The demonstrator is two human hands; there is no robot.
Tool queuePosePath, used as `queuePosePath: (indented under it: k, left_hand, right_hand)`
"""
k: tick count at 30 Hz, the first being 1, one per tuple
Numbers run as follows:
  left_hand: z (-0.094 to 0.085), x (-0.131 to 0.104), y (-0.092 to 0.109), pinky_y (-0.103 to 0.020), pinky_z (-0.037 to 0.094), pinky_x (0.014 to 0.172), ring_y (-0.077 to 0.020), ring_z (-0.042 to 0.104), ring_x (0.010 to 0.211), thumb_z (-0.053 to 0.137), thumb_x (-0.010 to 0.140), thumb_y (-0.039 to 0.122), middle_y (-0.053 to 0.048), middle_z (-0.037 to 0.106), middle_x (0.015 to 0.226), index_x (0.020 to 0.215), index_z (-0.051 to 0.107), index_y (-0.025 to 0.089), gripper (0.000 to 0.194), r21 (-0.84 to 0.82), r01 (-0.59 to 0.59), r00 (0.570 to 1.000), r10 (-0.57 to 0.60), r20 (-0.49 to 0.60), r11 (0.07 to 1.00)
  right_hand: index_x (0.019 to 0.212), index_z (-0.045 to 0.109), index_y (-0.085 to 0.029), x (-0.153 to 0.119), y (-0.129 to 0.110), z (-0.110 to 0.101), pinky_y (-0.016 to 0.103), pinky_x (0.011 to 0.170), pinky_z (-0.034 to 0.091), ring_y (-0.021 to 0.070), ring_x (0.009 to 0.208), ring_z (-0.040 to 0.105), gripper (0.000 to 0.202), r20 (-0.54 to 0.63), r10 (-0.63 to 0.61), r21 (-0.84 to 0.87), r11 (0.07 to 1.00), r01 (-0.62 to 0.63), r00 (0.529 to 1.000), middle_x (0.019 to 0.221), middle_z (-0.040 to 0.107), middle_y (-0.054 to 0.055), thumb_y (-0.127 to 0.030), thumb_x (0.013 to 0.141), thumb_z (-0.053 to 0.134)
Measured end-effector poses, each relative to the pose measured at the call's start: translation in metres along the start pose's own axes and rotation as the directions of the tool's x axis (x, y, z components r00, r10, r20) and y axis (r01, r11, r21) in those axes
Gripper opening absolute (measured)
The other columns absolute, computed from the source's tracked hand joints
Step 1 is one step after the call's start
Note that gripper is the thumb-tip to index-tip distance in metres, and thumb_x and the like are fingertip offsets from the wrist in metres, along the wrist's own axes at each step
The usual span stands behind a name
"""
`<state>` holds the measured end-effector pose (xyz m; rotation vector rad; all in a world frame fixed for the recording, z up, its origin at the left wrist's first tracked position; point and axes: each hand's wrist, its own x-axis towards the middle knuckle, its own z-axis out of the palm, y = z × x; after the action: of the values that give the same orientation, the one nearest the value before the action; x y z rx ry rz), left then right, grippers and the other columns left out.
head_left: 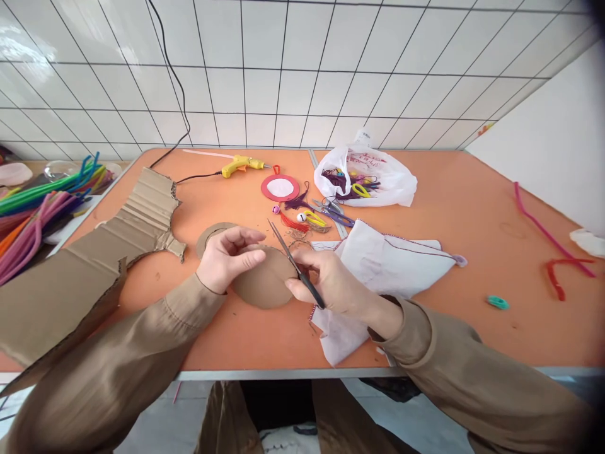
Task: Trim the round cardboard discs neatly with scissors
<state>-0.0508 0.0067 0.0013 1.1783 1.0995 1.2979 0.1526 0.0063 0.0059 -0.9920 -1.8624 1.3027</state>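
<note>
My right hand [333, 280] is wrapped around scissors [309, 289] with a black handle; their thin metal blades point up and left. Its thumb and fingers also meet the right edge of a round cardboard disc [265, 280]. Over the disc's upper left is my left hand [229, 255], fingers curved and thumb apart from them. Whether it touches the disc I cannot tell. Behind that hand lies another round cardboard piece [204, 243], partly hidden. A large cut cardboard sheet [75, 284] with a ragged curved edge lies at the left.
At the back are a yellow glue gun [241, 165] with a black cord, a red-rimmed disc [280, 187], tassels [299, 202], purple-handled scissors [338, 211] and a filled plastic bag [397, 183]. White cloth [392, 258] lies right of centre. Pipe cleaners [42, 233] are heaped far left.
</note>
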Motion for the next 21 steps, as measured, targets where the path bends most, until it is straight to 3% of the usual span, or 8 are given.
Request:
queuePosePath:
  k: [3,6,9,13,17,21]
  left_hand:
    - [0.0015,-0.0025,0.0052,-0.030,0.044,0.064,-0.0166,0.056,0.067,0.093,0.045,0.036,0.000,0.063,0.066,0.067,0.066,0.019,0.039,0.261,-0.119,0.993,0.120,0.014,0.958]
    - [0.0028,-0.0048,0.0079,-0.029,0.039,0.059,-0.0150,0.049,0.063,0.091,0.047,0.046,0.002,0.058,0.064,0.068,0.063,0.019,0.045,0.380,-0.133,0.989,0.146,-0.006,0.916]
    - [0.0025,-0.0047,0.0076,-0.027,0.031,0.053,-0.0128,0.040,0.057,0.086,0.050,0.057,0.003,0.048,0.057,0.059,0.056,0.019,0.049,0.444,-0.088,0.994,0.104,-0.013,0.892]
    - [0.0036,-0.0041,0.0058,-0.029,0.017,0.048,-0.0098,0.022,0.052,0.077,0.063,0.057,0.007,0.024,0.052,0.046,0.031,0.022,0.060,0.488,-0.118,0.993,0.110,0.045,0.865]
    - [0.0061,-0.0048,0.0050,-0.029,0.017,0.047,-0.0103,0.022,0.051,0.062,0.079,0.058,0.005,0.023,0.053,0.048,0.032,0.022,0.056,0.484,-0.129,0.991,0.099,0.087,0.866]
    - [0.0062,-0.0039,0.0039,-0.029,0.016,0.045,-0.0102,0.020,0.049,0.057,0.081,0.067,0.005,0.021,0.052,0.048,0.027,0.023,0.063,0.460,-0.071,0.997,0.064,0.033,0.885]
  right_hand:
    - [0.069,0.056,-0.021,-0.0019,0.0007,0.0011,0.026,0.050,0.030,0.0113,0.055,0.038,0.006,-0.004,-0.043,-0.074,0.996,0.043,0.999,0.058,0.042,-0.005,-0.017,0.071,0.060]
    - [0.070,0.055,-0.022,-0.0036,-0.0006,0.0026,0.026,0.051,0.033,0.0113,0.055,0.040,0.007,-0.039,-0.081,-0.075,0.994,0.078,0.996,0.059,0.046,-0.005,-0.018,0.071,0.061]
    - [0.072,0.056,-0.022,-0.0055,-0.0023,0.0044,0.027,0.052,0.035,0.0116,0.054,0.041,0.006,-0.034,-0.130,-0.112,0.986,0.125,0.991,0.058,0.046,-0.005,-0.019,0.072,0.061]
    - [0.074,0.058,-0.022,-0.0066,-0.0022,0.0063,0.026,0.051,0.035,0.0116,0.053,0.042,0.004,-0.034,-0.157,-0.125,0.981,0.152,0.987,0.058,0.046,-0.006,-0.019,0.073,0.060]
    - [0.071,0.058,-0.022,-0.0055,-0.0013,0.0072,0.028,0.053,0.037,0.0128,0.055,0.043,0.005,-0.065,-0.071,-0.053,0.996,0.068,0.995,0.060,0.048,-0.004,-0.020,0.072,0.061]
    - [0.071,0.058,-0.023,-0.0046,-0.0001,0.0072,0.029,0.055,0.040,0.0150,0.060,0.046,0.005,-0.048,-0.021,0.038,0.999,0.023,0.999,0.064,0.052,-0.002,-0.022,0.072,0.063]
